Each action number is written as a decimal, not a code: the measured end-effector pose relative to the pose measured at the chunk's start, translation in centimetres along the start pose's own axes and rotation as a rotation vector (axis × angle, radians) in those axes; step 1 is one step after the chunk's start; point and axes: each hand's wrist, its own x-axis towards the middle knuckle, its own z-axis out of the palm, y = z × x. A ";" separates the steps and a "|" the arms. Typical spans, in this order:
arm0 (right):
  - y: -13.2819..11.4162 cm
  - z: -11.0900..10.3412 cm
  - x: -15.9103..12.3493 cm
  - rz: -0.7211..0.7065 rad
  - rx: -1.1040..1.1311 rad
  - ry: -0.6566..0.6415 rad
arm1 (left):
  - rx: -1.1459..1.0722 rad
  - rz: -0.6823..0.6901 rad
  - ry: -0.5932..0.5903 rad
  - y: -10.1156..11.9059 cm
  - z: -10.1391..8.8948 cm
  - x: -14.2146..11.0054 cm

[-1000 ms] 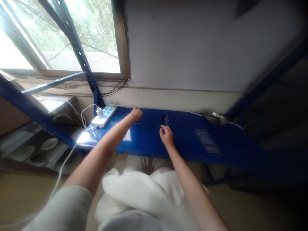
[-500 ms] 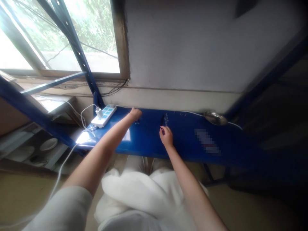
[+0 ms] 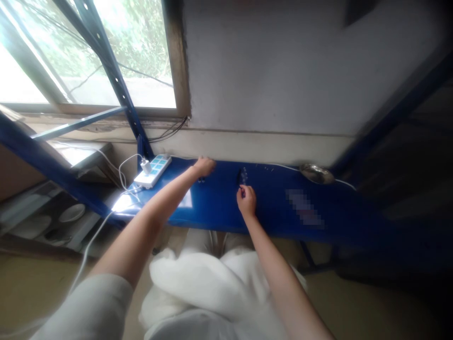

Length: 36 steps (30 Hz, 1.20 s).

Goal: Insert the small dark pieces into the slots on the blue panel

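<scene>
Over the far part of the blue table (image 3: 219,208), my left hand (image 3: 205,166) is closed with its fingers bent downward. Whatever it may hold is hidden and slightly blurred. Two or so small shiny pieces (image 3: 201,180) lie just below it on the tabletop. My right hand (image 3: 247,200) is closed in a pinch near the middle of the table; a small dark thing shows at its fingertips, too small to name. Just beyond those fingertips are a thin dark strip (image 3: 239,176) and a row of small clear pieces (image 3: 244,174).
A white power strip (image 3: 153,171) with a plugged-in white adapter (image 3: 145,165) sits at the table's left end. A shiny metal bowl (image 3: 316,174) stands at the back right, with tiny pieces (image 3: 269,168) left of it. A pixelated patch (image 3: 305,208) covers something nearer.
My left hand has moved a little to the right, away from above the small shiny pieces. My right hand has shifted and turned slightly, still pinched.
</scene>
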 end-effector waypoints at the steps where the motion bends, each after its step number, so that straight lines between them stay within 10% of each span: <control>1: 0.1 0.0 0.0 0.028 -0.010 0.027 | -0.025 0.035 0.048 0.7 0.1 0.0; 14: 0.0 -0.1 0.0 0.281 -0.129 0.021 | -0.133 0.065 0.078 9.3 6.7 0.8; 36: 0.7 1.2 1.1 0.464 -0.370 -0.483 | -0.781 -0.328 0.420 8.4 8.1 1.3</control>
